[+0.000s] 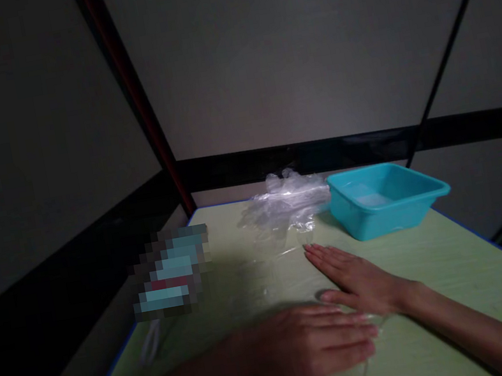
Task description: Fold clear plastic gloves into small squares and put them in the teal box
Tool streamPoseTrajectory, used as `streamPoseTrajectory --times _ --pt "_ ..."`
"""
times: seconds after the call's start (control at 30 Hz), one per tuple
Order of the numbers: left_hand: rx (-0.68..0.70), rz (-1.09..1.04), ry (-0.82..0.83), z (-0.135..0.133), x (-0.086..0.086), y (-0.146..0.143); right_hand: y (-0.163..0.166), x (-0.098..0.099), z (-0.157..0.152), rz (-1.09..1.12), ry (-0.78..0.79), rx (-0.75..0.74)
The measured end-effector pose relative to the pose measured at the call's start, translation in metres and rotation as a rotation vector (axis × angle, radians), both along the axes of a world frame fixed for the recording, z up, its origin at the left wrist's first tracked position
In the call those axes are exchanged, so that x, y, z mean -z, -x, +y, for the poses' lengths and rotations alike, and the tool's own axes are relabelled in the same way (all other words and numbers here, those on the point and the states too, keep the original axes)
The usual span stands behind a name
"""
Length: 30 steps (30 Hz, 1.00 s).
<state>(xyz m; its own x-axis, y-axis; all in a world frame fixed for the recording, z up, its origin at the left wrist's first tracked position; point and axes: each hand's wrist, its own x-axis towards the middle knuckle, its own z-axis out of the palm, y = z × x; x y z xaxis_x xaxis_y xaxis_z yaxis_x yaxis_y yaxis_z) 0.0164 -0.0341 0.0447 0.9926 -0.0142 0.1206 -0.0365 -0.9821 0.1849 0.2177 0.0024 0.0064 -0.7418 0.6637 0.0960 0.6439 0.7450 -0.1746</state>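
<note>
My left hand (312, 345) lies palm down in the foreground, fingers stretched out towards the right. Beneath it is a thin clear plastic piece (361, 371), whose edge shows past my fingertips; whether it is a bag or a glove I cannot tell. Just beyond, my right hand (356, 276) rests flat with its fingers pointing up and left, at the right side of the clear plastic. Both hands are open and grasp nothing. A crumpled heap of clear plastic (289, 200), with finger-like shapes, lies past my right fingertips.
A turquoise plastic basin (389, 215) stands at the back right, with something whitish inside. On the left edge is a pixelated object (173, 270), with a white loop (150, 342) near it. The pale green table (469, 266) has a blue edge and meets walls behind and left.
</note>
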Motion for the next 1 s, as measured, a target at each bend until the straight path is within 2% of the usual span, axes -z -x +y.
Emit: streamPoseTrajectory --times 0.13,0.33,0.73,1.0 --pt "0.036 0.118 0.087 -0.009 0.0 -0.001 0.0 -0.002 0.0 -0.023 -0.004 0.003" --pt "0.014 0.077 0.16 -0.009 0.014 0.006 -0.001 -0.005 0.0 -0.023 0.011 -0.01" --pt "0.033 -0.025 0.075 -0.03 0.02 -0.002 -0.006 -0.003 0.004 -0.018 0.025 -0.037" --pt "0.054 -0.028 0.034 -0.031 0.026 -0.002 -0.006 -0.006 0.004 -0.055 0.038 -0.042"
